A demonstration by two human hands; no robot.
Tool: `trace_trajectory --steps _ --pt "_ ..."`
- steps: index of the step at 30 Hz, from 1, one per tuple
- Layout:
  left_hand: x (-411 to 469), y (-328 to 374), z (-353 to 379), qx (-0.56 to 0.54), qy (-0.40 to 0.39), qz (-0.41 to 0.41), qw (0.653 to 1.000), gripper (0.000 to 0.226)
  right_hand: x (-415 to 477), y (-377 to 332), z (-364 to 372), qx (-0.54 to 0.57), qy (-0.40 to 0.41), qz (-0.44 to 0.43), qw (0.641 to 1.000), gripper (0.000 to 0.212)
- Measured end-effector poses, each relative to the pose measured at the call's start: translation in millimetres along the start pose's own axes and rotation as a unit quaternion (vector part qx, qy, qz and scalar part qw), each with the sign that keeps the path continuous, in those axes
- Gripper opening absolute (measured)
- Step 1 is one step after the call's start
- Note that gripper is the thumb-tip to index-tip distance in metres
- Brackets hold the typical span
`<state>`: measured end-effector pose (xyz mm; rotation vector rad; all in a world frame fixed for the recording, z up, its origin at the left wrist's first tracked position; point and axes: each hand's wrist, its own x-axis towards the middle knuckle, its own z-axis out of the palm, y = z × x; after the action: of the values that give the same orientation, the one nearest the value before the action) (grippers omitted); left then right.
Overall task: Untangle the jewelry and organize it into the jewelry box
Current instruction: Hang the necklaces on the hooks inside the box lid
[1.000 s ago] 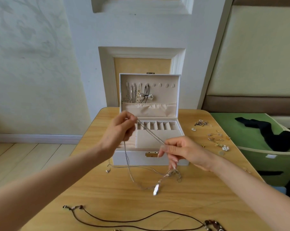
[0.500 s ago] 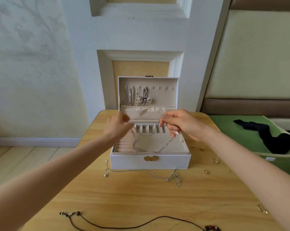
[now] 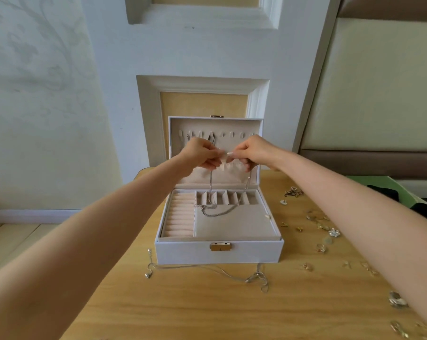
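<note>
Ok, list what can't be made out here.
Head view only.
Necklace ends: hidden inside left hand and right hand.
Hung pieces in lid: partly behind left hand.
Loose pieces right of box: too small to identify.
Corner pieces: blurred, cut by bottom edge.

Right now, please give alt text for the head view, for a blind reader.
The left hand and right hand pinch a silver necklace over the open jewelry box, its loop reaching the tray. Loose jewelry lies on the wooden table.
</note>
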<state>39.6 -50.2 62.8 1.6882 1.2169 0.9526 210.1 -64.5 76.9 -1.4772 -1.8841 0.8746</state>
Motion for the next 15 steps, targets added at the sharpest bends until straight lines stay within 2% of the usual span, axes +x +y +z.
trace_trajectory --steps 5,8,15 --pt "25.5 -2.9 10.4 0.007 0.168 0.017 0.986 0.017 23.8 4.6 7.4 0.02 0.146 -0.01 0.989 0.016" --pt "41.0 -0.5 15.2 0.033 0.238 0.021 0.971 0.021 39.8 2.4 11.6 0.01 0.209 -0.008 0.978 0.018" --pt "51.7 7.1 22.7 0.075 0.287 -0.014 0.955 0.039 61.5 -6.9 12.1 -0.156 0.327 -0.034 0.932 0.026"
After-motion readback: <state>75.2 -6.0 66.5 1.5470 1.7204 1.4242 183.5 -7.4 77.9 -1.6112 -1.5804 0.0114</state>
